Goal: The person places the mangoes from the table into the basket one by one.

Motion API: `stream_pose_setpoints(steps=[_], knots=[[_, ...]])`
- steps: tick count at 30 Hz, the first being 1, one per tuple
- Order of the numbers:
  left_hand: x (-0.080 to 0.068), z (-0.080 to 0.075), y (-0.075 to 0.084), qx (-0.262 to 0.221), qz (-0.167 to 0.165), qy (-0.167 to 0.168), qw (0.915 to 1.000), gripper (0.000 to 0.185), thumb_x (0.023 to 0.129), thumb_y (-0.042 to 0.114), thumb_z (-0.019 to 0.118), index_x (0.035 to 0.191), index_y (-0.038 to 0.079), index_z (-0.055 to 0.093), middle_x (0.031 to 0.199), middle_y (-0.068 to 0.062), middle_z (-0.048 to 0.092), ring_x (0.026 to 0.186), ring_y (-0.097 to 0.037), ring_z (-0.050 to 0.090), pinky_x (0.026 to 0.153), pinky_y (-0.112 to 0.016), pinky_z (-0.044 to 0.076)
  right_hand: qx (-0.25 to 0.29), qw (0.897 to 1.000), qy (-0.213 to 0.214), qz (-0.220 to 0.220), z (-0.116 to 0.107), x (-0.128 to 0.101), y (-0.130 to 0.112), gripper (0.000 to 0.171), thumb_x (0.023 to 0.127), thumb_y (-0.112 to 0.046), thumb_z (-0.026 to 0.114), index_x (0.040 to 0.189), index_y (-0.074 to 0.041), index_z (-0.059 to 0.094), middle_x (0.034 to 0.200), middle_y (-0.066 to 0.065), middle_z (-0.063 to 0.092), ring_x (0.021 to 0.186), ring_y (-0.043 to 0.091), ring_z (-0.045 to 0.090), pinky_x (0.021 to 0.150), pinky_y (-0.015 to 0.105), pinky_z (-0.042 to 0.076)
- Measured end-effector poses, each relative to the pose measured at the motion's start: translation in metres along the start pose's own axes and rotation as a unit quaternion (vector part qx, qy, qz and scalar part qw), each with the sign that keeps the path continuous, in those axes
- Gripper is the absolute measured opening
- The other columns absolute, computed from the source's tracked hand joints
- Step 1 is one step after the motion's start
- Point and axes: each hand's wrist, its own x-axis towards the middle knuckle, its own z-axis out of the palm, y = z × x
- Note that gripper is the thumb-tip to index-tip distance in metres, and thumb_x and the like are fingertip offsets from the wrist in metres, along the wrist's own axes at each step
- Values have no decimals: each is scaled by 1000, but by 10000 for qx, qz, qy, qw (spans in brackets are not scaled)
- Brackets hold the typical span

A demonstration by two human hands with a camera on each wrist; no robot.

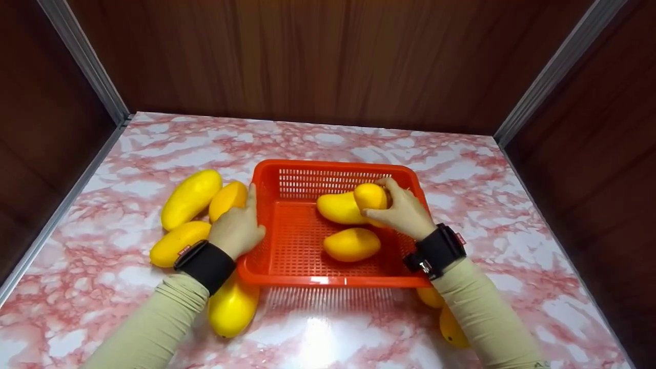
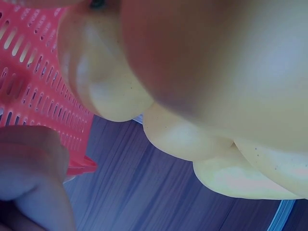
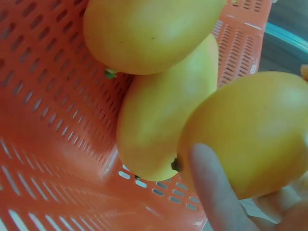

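Observation:
An orange-red slotted basket (image 1: 333, 165) stands mid-table. My right hand (image 1: 397, 205) reaches into its far right corner and grips a yellow mango (image 1: 370, 196) that lies against a second mango (image 1: 335, 208). A third mango (image 1: 352, 244) lies nearer on the basket floor. In the right wrist view the held mango (image 3: 250, 130) fills the right side, with a finger (image 3: 211, 192) across it and two mangoes (image 3: 159, 125) behind it. My left hand (image 1: 241, 225) holds the basket's left rim, index finger stretched along it. Its wrist view shows the basket wall (image 2: 29, 57) and close mangoes (image 2: 110, 82).
Several loose mangoes lie on the pink marbled table (image 1: 512, 205): three left of the basket (image 1: 191, 198), one under my left forearm (image 1: 232, 307), two under my right forearm (image 1: 451, 328). Dark wooden walls (image 1: 328, 56) close in the back and both sides.

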Motion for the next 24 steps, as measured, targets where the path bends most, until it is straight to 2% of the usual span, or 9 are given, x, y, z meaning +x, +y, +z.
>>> stream_pose_setpoints(steps=[14, 24], knots=[[1, 1, -1, 139, 19, 43, 9999, 92, 91, 23, 57, 158, 2, -2, 62, -7, 53, 55, -24, 56, 52, -34, 40, -1060, 9930, -472, 214, 3, 0, 3, 68, 80, -43, 75, 133, -10, 48, 113, 17, 65, 98, 32, 61, 88, 47, 48], [1, 0, -1, 50, -27, -44, 10000, 92, 91, 22, 56, 158, 4, -4, 61, -5, 52, 51, -22, 53, 49, -31, 38, -1515, 9861, -645, 225, 3, -1, 2, 74, 76, -43, 78, 137, -11, 50, 119, 17, 64, 104, 33, 60, 90, 51, 47]])
